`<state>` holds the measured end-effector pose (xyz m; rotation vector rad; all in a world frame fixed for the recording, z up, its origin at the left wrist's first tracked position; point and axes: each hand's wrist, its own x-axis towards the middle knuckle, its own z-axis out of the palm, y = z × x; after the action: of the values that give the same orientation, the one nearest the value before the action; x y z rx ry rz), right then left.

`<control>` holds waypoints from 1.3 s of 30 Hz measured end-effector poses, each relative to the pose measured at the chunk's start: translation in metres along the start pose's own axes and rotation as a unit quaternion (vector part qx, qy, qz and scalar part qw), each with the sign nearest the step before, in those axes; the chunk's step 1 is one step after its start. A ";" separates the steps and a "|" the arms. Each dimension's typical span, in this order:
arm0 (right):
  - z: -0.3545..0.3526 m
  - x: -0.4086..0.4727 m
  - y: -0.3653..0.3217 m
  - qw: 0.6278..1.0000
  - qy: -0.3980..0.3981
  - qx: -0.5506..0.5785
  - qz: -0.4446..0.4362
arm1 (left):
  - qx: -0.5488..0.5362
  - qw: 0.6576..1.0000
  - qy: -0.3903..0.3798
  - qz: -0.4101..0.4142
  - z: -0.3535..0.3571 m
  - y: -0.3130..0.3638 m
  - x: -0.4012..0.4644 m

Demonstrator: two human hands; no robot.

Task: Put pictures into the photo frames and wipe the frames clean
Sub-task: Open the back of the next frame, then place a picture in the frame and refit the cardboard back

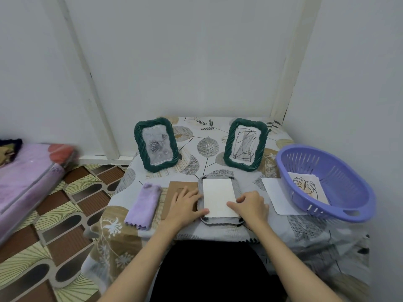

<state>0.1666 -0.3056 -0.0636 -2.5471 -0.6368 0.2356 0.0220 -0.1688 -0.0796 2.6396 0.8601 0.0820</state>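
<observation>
Three frames on the table: one lies face down at the near edge, centre, w/ a white picture sheet laid on its back. That face-down frame is grey, black tabs at its corners. Left hand rests flat, fingers straight, tips touching the sheet's left edge and the frame. Right hand sits on the sheet's near right corner, fingers loosely bent, pressing the paper, not gripping it. Brown backing board lies just left of the frame, partly under the left hand. Purple cloth folded further left. Two green frames stand upright at the far side: left green frame w/ a rose picture, right green frame w/ a scribble drawing. Purple basket at right holds a leaf drawing; a white paper lies partly under it.
</observation>
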 end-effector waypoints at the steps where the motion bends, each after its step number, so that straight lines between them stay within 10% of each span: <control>1: -0.001 0.001 0.000 1.000 0.000 0.009 0.015 | 0.000 1.000 -0.001 0.003 0.001 0.002 0.002; 15: -0.017 0.011 -0.001 0.970 -0.015 0.236 0.060 | -0.094 0.993 0.066 0.007 -0.005 0.014 0.006; 20: -0.050 0.022 -0.002 0.928 -0.024 0.372 0.004 | -0.542 0.839 0.051 -0.006 -0.023 0.060 0.023; 28: -0.094 0.035 0.025 0.882 -0.098 0.460 -0.009 | -0.709 0.704 -0.034 -0.013 -0.017 0.105 0.050; 35: -0.119 0.032 0.062 0.978 0.097 0.104 -0.151 | -0.685 0.728 -0.028 -0.012 -0.009 0.124 0.062; 39: -0.134 0.033 0.090 0.995 0.012 0.003 -0.097 | -0.640 0.766 -0.045 -0.029 0.008 0.130 0.070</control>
<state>0.2686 -0.4157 0.0040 -2.4575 -0.8653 0.1385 0.1529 -0.2281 -0.0447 1.2947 0.5096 0.3717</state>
